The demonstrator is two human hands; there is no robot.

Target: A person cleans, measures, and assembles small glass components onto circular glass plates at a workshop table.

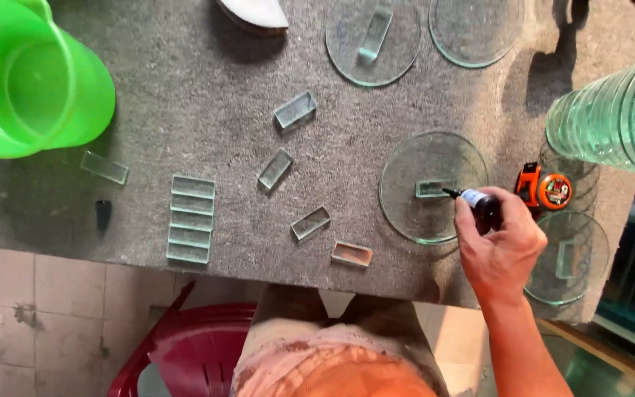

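Observation:
My right hand [500, 251] grips a small dark glue bottle [479, 200] with a thin black nozzle. The nozzle tip touches a small rectangular glass block [432, 189] lying in the middle of a round glass disc [413, 158]. The disc rests on the grey felt-covered table [185, 110]. My left hand is out of view. Several more glass blocks lie loose to the left: one [311, 223], another [352, 254], a third [275, 169], and a row packed side by side [190, 219].
A green plastic jug [31, 81] stands at the far left. An orange tape measure [544, 188] lies right of the disc. More glass discs sit at the back [347, 51] and right [586, 254]; a stack of discs [619, 117] rises at right. A red plastic chair [185, 353] is below the table edge.

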